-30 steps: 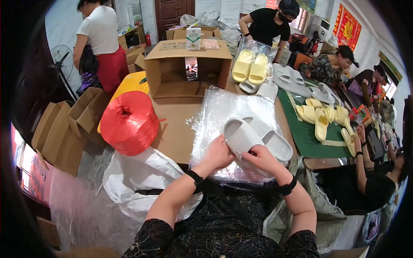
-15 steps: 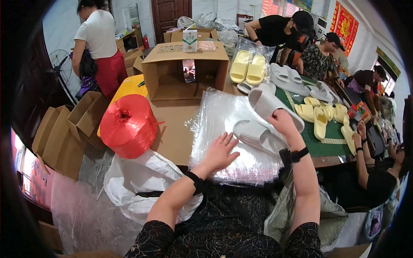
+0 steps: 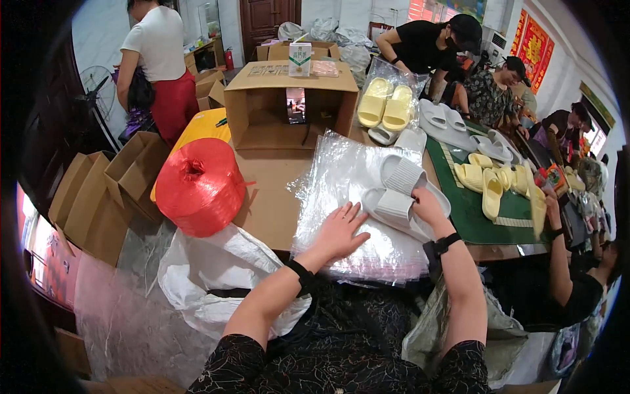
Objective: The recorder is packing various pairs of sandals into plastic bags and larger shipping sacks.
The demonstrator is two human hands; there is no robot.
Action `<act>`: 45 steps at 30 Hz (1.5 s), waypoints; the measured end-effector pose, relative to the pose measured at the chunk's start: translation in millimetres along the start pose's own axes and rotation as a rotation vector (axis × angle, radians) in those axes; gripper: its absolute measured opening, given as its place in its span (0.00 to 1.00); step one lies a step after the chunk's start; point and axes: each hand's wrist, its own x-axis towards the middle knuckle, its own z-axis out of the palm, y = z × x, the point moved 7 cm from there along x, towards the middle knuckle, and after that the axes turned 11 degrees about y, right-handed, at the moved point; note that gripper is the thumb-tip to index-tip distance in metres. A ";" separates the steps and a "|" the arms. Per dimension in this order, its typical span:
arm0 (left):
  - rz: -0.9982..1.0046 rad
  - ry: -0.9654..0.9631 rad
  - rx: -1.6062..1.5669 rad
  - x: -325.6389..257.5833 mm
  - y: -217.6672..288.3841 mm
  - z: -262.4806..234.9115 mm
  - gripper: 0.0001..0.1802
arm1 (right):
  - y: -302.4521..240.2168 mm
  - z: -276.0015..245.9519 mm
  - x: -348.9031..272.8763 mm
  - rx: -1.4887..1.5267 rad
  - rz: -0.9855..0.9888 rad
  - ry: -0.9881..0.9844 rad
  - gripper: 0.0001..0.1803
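Note:
Two light grey slide slippers with ribbed straps lie side by side on a stack of clear plastic bags. My right hand is closed on the far grey slipper, at the opening of its strap. Its fingertips are partly hidden between the pair. Just nearer to me, the other grey slipper sits against it. My left hand lies flat on the bags with its fingers spread, close to the near slipper's toe, and holds nothing.
A roll of red plastic twine stands left, before an open cardboard box holding a phone. Bagged yellow slippers lie beyond the bags. More yellow slippers rest on the green mat, with co-workers along the right.
My right hand has brought the far grey slipper down and left, alongside the near one. My left hand has stayed flat on the bags. A co-worker's hand at the right has lifted a yellow slipper.

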 end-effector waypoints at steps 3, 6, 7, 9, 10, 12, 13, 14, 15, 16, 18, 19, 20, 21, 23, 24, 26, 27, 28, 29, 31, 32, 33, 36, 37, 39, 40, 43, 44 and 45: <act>-0.017 -0.009 -0.014 -0.8 -0.7 7.1 0.34 | -21.2 -21.8 1.6 -0.026 -0.010 0.110 0.09; -0.020 0.000 -0.030 -2.0 -0.7 3.2 0.33 | -58.1 -45.3 5.8 -0.025 0.025 0.171 0.09; -0.013 0.010 -0.037 -1.0 0.4 2.4 0.32 | -63.0 -43.3 4.1 0.098 0.098 0.111 0.10; -0.018 0.004 -0.037 -3.1 0.4 0.5 0.33 | -88.9 -40.3 -1.8 0.174 0.217 -0.052 0.16; -0.027 0.007 -0.033 -3.7 -2.3 -1.9 0.33 | -117.3 -49.2 -2.2 0.122 0.185 -0.106 0.19; -0.022 -0.021 -0.018 0.9 -0.4 0.0 0.34 | -137.0 -58.5 -2.0 0.018 0.091 -0.079 0.20; -0.036 -0.046 -0.020 1.2 0.4 2.0 0.33 | -142.3 -64.5 -2.1 -0.080 0.005 0.027 0.17; -0.051 -0.070 -0.022 0.9 0.5 3.8 0.33 | -132.9 -60.8 1.2 -0.081 0.003 0.029 0.17; -0.039 -0.018 -0.047 0.8 1.5 -0.1 0.33 | -130.4 -59.8 5.4 0.259 0.133 -0.002 0.15; -0.046 -0.016 -0.045 -0.6 -1.1 -1.4 0.33 | -130.4 -55.8 7.4 0.599 0.262 -0.037 0.14; -0.051 -0.060 -0.087 -2.1 -2.5 -1.3 0.32 | -121.1 -54.1 -11.9 0.942 0.459 -0.129 0.19; -0.070 -0.050 -0.104 -2.3 -3.2 -1.1 0.31 | -120.1 -50.1 -19.2 1.292 0.432 -0.156 0.22; -0.072 -0.049 -0.107 -2.8 -3.5 -0.7 0.31 | -116.6 -48.4 -21.2 1.641 0.394 -0.182 0.26; -0.074 -0.003 -0.148 -1.4 -3.3 -1.1 0.30 | -104.0 -32.4 -19.9 1.816 0.472 -0.360 0.30; -0.059 0.083 -0.226 1.6 0.0 -5.0 0.29 | -58.1 12.7 -25.2 1.950 0.722 -0.380 0.30; -0.063 0.083 -0.223 0.2 -2.3 -4.3 0.29 | -48.5 29.5 -26.9 2.033 0.871 -0.422 0.29; -0.071 0.045 -0.126 -0.6 -5.7 2.2 0.29 | -23.2 40.0 -34.1 1.855 0.991 -0.356 0.27; -0.070 0.042 -0.128 0.0 -4.4 1.4 0.29 | -10.7 43.9 -44.1 1.675 1.106 -0.283 0.26; -0.091 0.011 -0.116 1.1 -4.3 3.0 0.30 | -8.6 44.5 -52.2 1.675 1.110 -0.277 0.26; -0.109 -0.021 -0.106 2.6 -3.5 4.8 0.30 | -1.9 44.1 -63.9 1.344 1.013 -0.346 0.25; -0.100 0.016 -0.086 -6.5 -15.5 6.5 0.30 | -41.9 21.0 -65.4 0.656 0.814 -0.471 0.23; -0.067 0.050 -0.082 -6.8 -15.8 7.7 0.29 | -55.0 9.1 -71.1 0.653 0.813 -0.469 0.23; -0.056 0.006 -0.050 -4.5 -13.9 10.5 0.30 | -69.0 -9.5 -69.4 0.610 0.550 -0.316 0.21; -0.052 -0.068 -0.042 -0.9 -6.6 12.6 0.29 | -82.0 -43.0 -74.1 0.498 0.169 -0.136 0.17; -0.054 -0.067 -0.039 -2.7 -9.6 13.8 0.29 | -89.7 -47.5 -79.3 0.662 0.315 -0.250 0.18; -0.038 -0.053 -0.076 -3.3 -10.5 14.0 0.29 | -108.9 -57.7 -91.6 0.814 0.446 -0.318 0.25; -0.037 -0.052 -0.075 -3.0 -9.4 14.3 0.29 | -111.5 -57.1 -95.6 0.814 0.445 -0.317 0.25; -0.008 0.014 -0.019 -2.8 -5.3 9.9 0.29 | -117.0 -49.5 -110.3 1.336 0.773 -0.341 0.45; -0.016 0.008 -0.017 -2.5 -5.2 10.5 0.29 | -117.9 -52.1 -113.4 1.338 0.774 -0.342 0.45; -0.024 0.004 -0.014 -2.9 -7.1 11.3 0.29 | -127.0 -51.6 -118.4 1.344 0.725 -0.483 0.46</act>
